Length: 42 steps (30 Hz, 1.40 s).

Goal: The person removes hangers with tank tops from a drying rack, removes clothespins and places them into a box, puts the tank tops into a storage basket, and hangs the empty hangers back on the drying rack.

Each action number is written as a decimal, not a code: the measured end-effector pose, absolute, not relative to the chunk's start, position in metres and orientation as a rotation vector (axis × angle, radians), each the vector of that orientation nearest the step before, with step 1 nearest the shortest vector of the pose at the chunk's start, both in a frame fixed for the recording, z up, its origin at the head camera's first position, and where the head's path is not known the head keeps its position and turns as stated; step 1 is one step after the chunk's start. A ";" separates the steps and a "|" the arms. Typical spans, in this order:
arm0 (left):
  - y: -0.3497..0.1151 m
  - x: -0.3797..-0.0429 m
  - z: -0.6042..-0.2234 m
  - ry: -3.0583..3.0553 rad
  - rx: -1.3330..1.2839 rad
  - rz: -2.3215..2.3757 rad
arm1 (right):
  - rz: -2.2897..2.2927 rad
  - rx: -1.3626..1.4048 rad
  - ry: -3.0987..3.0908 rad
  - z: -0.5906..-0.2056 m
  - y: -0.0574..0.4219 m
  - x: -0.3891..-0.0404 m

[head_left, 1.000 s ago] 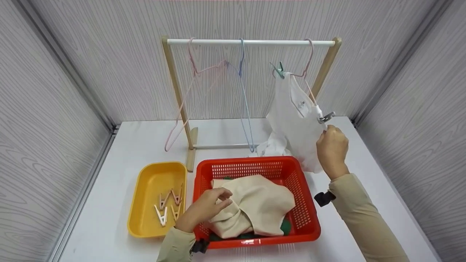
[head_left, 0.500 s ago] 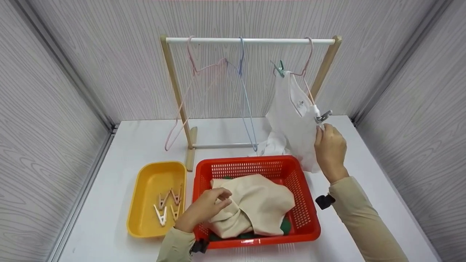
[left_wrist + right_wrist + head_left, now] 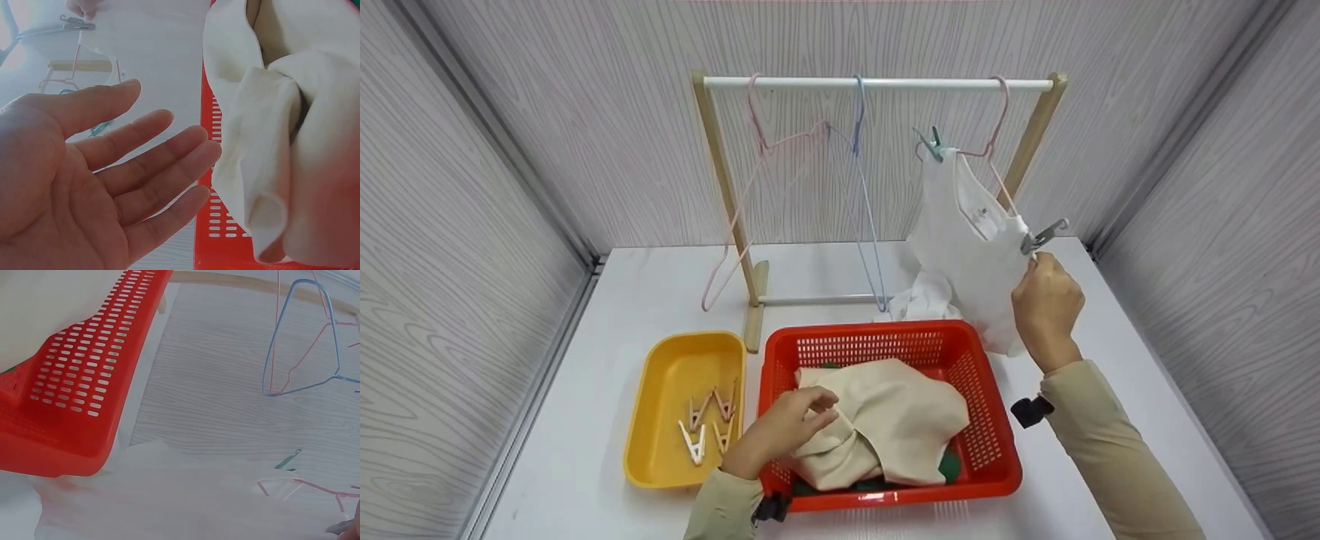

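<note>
A white garment point(image 3: 960, 217) hangs on a pink hanger point(image 3: 997, 131) at the right of the rack. A green clothespin point(image 3: 933, 146) clips its left shoulder and a grey clothespin point(image 3: 1042, 237) its right one. Just below the grey clothespin, my right hand point(image 3: 1048, 304) pinches the garment's edge. My left hand point(image 3: 791, 426) hovers relaxed over the left side of the red basket point(image 3: 1012, 450), fingers loosely extended in the left wrist view and holding nothing. Folded beige cloth point(image 3: 900, 412) fills much of the basket, with bits of green fabric point(image 3: 950, 465) showing beneath it.
A white-barred rack point(image 3: 810, 82) with wooden posts carries an empty pink hanger point(image 3: 742, 210) and a blue hanger point(image 3: 866, 210). The yellow tray point(image 3: 660, 420) at left holds several clothespins point(image 3: 694, 444). Part of the white garment bunches behind the basket. Panelled walls close in the sides.
My right hand shifts slightly left, then back right, tugging the garment's shoulder. The grey clothespin and the hanger sway with it. The left hand stays in place.
</note>
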<state>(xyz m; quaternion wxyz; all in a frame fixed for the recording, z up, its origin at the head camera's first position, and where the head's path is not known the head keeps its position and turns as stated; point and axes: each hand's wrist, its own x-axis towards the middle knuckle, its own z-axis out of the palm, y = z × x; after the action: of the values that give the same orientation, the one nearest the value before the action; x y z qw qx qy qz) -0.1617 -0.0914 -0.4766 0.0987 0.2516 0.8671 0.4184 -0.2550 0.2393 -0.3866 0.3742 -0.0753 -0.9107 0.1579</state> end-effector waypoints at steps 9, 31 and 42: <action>-0.086 -0.159 -0.475 2.599 0.799 1.234 | 0.434 -0.129 -2.280 -0.389 0.240 -0.250; 0.017 -0.182 -0.470 1.910 0.533 1.888 | 0.896 -0.206 -2.184 -0.357 0.222 -0.225; 0.087 -0.214 -0.476 1.171 -0.076 2.205 | 1.014 -0.225 -2.177 -0.360 0.211 -0.207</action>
<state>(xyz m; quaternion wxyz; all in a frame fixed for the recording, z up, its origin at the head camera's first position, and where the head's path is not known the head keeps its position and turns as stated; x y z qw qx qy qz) -0.2144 0.0872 -0.4757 0.3162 -0.0287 0.4448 0.8375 -0.2068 0.2108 -0.3599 0.3565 -0.0872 -0.8432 0.3927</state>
